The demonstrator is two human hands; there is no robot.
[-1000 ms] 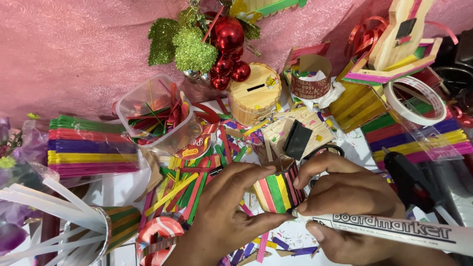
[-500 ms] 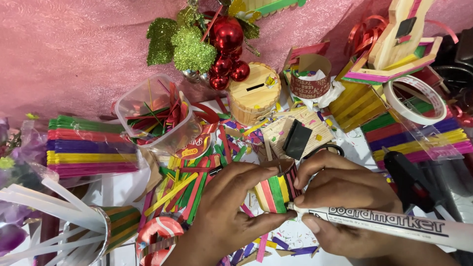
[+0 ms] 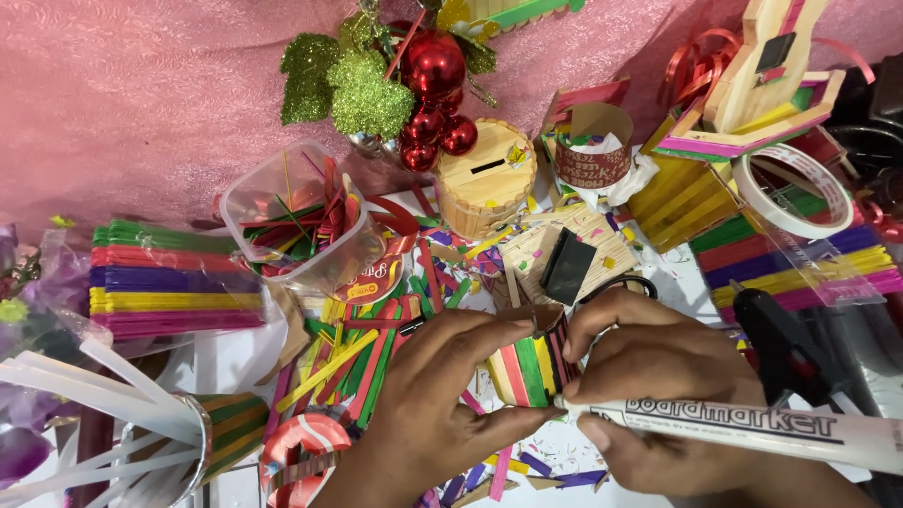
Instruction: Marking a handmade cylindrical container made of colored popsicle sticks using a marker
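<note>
A pink cloth (image 3: 141,94) backs a cluttered table (image 3: 235,362) strewn with coloured sticks. At the near edge the left hand (image 3: 428,400) pinches a small striped stick cup (image 3: 529,362), fingers clamped on its side. The right hand (image 3: 658,386) grips a white marker (image 3: 752,431) and touches the cup's rim; its palm hides the cup's far side, and the marker runs off frame.

striped stick cup (image 3: 529,369) upright, white marker (image 3: 743,431) sideways
</note>
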